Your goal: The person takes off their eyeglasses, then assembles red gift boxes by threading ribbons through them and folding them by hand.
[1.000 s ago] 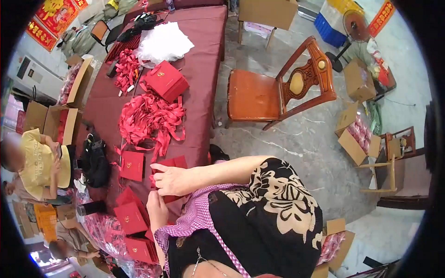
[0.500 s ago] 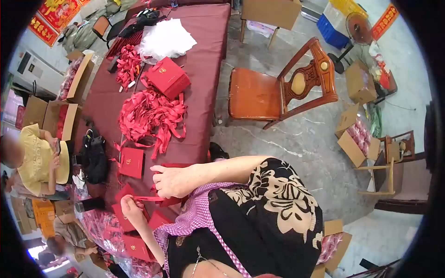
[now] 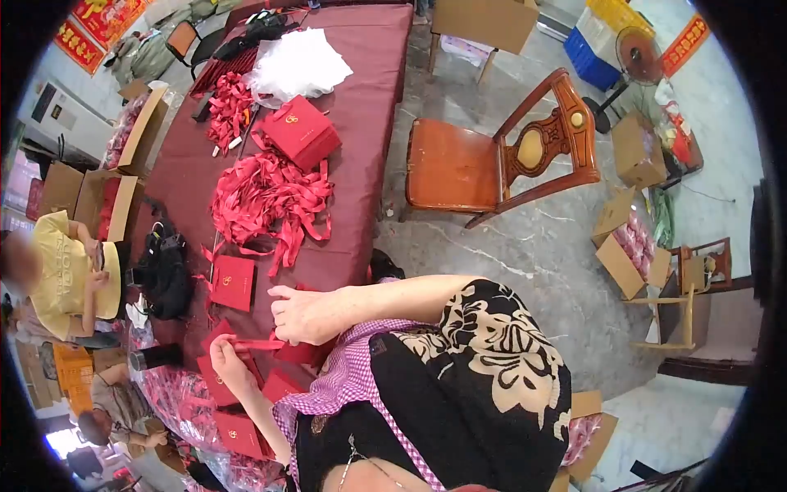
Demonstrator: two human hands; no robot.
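My left hand point(image 3: 231, 361) pinches one end of a red ribbon point(image 3: 258, 344), which stretches across to my right hand point(image 3: 305, 316). The fingers of my right hand are curled at the ribbon's other end, over a red gift bag point(image 3: 302, 351) that they partly hide. Beyond my hands lies another red bag point(image 3: 234, 283) with gold print. Several more red bags point(image 3: 239, 433) lie below my left hand. A tangled heap of red ribbons point(image 3: 266, 205) is farther up the table, beside a standing red bag point(image 3: 302, 131).
The dark red tablecloth point(image 3: 361, 123) bears white material point(image 3: 299, 66) and a black bag point(image 3: 168, 271). A wooden chair point(image 3: 455, 168) stands to the right, with a fan point(image 3: 638, 56) and open cartons point(image 3: 627, 258) beyond. A person in yellow point(image 3: 70, 275) and another person point(image 3: 115, 410) are at left.
My left hand has moved away from my right hand, to the left, and the ribbon now stretches between them. The view has shifted slightly.
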